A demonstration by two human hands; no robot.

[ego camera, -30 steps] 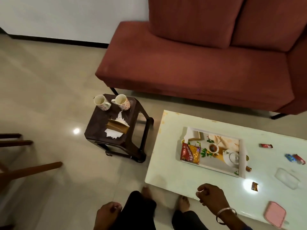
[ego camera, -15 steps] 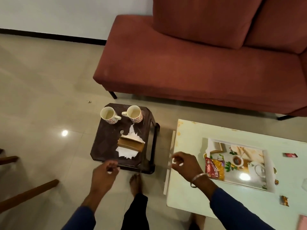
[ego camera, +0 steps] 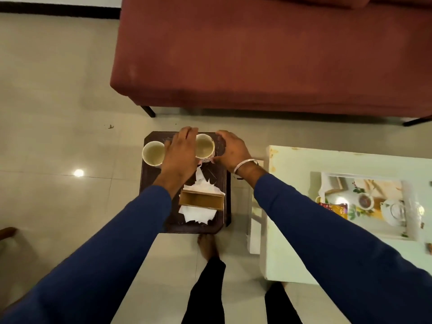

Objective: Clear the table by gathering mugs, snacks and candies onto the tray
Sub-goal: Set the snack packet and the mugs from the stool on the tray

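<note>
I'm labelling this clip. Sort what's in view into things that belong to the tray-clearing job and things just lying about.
Belongs to the job:
left mug
right mug
tray on the white table
snack packet
left hand and right hand, both reaching at the mugs

Just lying about:
tissue holder
dark side table
red sofa

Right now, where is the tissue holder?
In the head view, the tissue holder sits on the near half of the dark side table, between the person's forearms, nearer than the two mugs.
</note>
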